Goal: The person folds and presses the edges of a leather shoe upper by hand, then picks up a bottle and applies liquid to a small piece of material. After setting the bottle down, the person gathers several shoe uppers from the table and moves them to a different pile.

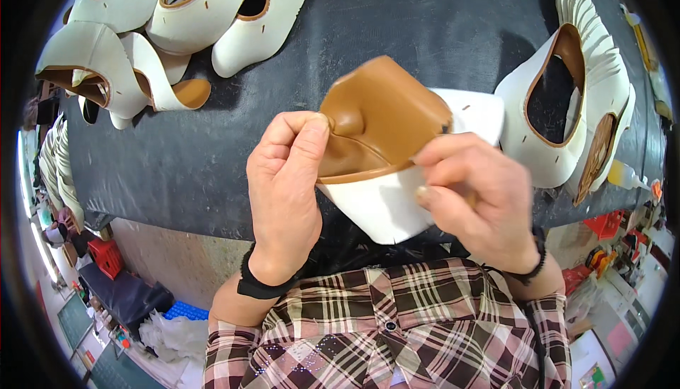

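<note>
In front of me is a shoe upper (389, 116), its brown lining turned up and its white outer side showing below and at the right. My left hand (289, 169) is closed, with thumb and index finger pinching the left edge of the brown lining, which is creased there. At the upper's right edge is my right hand (478, 198), fingers curled and smeared by motion. Its index fingertip is at or close to the brown edge, beside a small dark notch. Whether it grips anything is hidden by the blur.
Several white, brown-lined shoe uppers (244, 31) lie in a heap at the far left of the black-covered table (425, 20). A fanned row of stacked uppers (602, 56) stands at the right. Near it lies a small yellowish bottle (625, 175) with an orange tip.
</note>
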A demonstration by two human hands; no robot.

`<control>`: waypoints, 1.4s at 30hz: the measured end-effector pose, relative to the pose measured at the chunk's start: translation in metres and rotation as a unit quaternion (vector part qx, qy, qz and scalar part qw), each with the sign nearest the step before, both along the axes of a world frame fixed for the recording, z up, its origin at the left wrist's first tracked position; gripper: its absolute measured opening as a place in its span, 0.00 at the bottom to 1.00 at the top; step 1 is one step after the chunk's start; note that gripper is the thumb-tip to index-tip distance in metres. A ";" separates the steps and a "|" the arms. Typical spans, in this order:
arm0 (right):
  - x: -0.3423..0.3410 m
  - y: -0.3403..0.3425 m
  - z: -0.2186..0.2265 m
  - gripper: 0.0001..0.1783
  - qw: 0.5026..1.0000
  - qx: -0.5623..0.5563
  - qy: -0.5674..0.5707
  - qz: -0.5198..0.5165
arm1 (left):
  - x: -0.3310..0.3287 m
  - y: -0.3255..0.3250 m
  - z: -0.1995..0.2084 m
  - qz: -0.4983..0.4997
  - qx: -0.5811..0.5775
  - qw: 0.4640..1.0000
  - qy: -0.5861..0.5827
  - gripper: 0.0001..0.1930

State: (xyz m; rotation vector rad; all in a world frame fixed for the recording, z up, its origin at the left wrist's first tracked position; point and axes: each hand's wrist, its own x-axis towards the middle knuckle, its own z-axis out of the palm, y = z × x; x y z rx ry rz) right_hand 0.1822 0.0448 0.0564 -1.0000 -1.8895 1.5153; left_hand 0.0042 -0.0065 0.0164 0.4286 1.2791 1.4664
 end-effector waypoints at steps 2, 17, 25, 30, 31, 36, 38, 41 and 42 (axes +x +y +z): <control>0.004 -0.006 -0.017 0.13 0.997 0.022 -0.066 -0.025 | 0.003 -0.002 -0.001 -0.009 0.014 1.000 0.002 0.06; -0.007 0.007 -0.028 0.15 0.971 -0.228 0.072 -0.029 | 0.018 -0.015 -0.001 -0.067 0.029 0.997 0.039 0.04; -0.014 0.001 -0.046 0.22 0.858 -0.445 0.251 -0.059 | 0.017 -0.015 -0.004 -0.075 0.026 0.996 0.036 0.05; -0.016 0.003 -0.048 0.23 0.830 -0.485 0.274 -0.043 | 0.015 -0.011 -0.005 -0.062 0.002 0.998 0.024 0.04; -0.016 0.003 -0.048 0.23 0.829 -0.486 0.273 -0.042 | 0.014 -0.011 -0.006 -0.057 0.004 0.998 0.024 0.04; -0.016 0.004 -0.048 0.23 0.810 -0.519 0.269 -0.037 | 0.013 -0.009 -0.006 -0.046 0.006 0.998 0.039 0.04; -0.016 0.005 -0.049 0.24 0.806 -0.524 0.272 -0.031 | 0.013 -0.008 -0.006 -0.048 0.025 0.996 0.069 0.04; -0.018 0.003 -0.052 0.25 0.814 -0.510 0.277 -0.022 | 0.012 -0.009 -0.008 -0.050 0.024 0.996 0.073 0.04; -0.018 0.002 -0.053 0.26 0.825 -0.492 0.278 -0.018 | 0.012 -0.010 -0.008 -0.048 0.023 0.996 0.073 0.04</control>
